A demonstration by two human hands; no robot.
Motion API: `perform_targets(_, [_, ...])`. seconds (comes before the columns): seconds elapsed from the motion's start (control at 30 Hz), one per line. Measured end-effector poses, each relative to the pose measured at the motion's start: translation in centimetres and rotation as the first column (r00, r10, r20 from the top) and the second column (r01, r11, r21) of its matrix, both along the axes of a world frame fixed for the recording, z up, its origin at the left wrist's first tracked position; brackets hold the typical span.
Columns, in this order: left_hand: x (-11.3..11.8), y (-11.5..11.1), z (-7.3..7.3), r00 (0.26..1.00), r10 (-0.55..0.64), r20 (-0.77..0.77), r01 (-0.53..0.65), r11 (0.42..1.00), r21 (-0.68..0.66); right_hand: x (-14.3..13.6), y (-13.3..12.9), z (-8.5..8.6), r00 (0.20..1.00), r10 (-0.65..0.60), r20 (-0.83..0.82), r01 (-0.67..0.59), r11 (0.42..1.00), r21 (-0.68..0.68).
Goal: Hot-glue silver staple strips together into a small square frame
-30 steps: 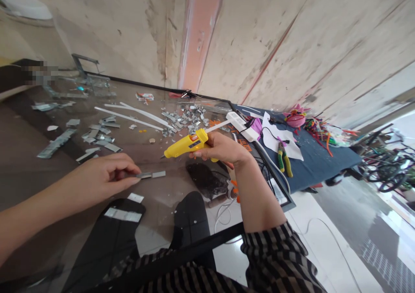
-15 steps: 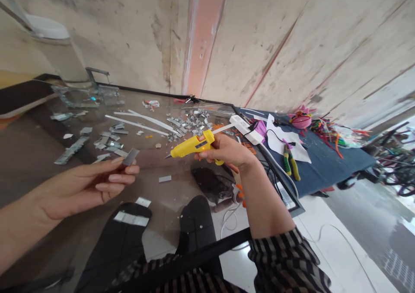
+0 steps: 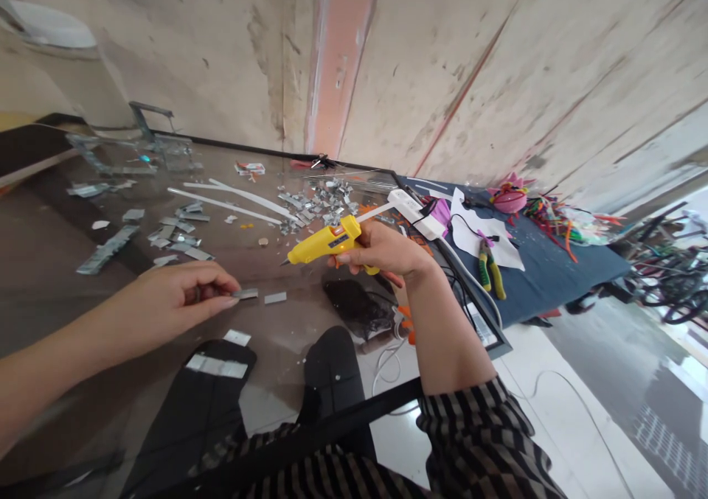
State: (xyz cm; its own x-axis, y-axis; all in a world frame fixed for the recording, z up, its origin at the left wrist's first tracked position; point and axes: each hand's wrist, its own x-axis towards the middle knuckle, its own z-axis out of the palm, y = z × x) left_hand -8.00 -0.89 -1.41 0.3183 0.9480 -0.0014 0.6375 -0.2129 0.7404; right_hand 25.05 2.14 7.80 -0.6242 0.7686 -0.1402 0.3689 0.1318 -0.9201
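Between thumb and fingers, my left hand (image 3: 202, 292) pinches a small grey strip (image 3: 247, 293) low over the glass table. Just right of it lies a second grey strip (image 3: 275, 298), a small gap apart. My right hand (image 3: 387, 250) is wrapped round the handle of a yellow glue gun (image 3: 326, 241), whose nozzle points left and down above the table. A white glue stick (image 3: 375, 212) sticks out of its back. Nearer my body, two pale strips (image 3: 217, 365) lie on the glass.
Silvery scraps (image 3: 326, 200), long white sticks (image 3: 232, 204) and a built frame piece (image 3: 110, 248) lie beyond my hands. At right are a white power strip (image 3: 414, 214), green-handled pliers (image 3: 491, 269) and a dark blue cloth (image 3: 558, 263).
My left hand has turned palm down and moved right, bringing its grey strip down beside the one on the table. The glue gun stays in my right hand, nearly unmoved.
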Motion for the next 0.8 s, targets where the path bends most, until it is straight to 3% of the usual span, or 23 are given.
perform_targets(0.2, [0.2,0.0,-0.8,0.988,-0.077,-0.137,0.097,0.985,0.146,-0.1,0.2,-0.4,0.999,0.048,0.025,-0.047,0.997,-0.060])
perform_targets(0.33, [0.6,-0.4,-1.2,0.980,-0.067,-0.185,0.106,0.972,0.209,-0.5,0.1,-0.6,0.997,0.068,0.020,-0.067,0.996,-0.063])
perform_targets(0.63, [0.9,-0.8,-1.7,0.974,-0.040,-0.225,0.097,0.963,0.251,-1.2,-0.2,-0.6,0.969,0.105,0.224,-0.137,0.982,0.133])
perform_targets(0.8, [0.9,-0.9,-1.7,0.973,-0.040,-0.226,0.099,0.962,0.254,-1.6,-0.1,-0.8,0.966,0.174,0.190,-0.200,0.971,0.129])
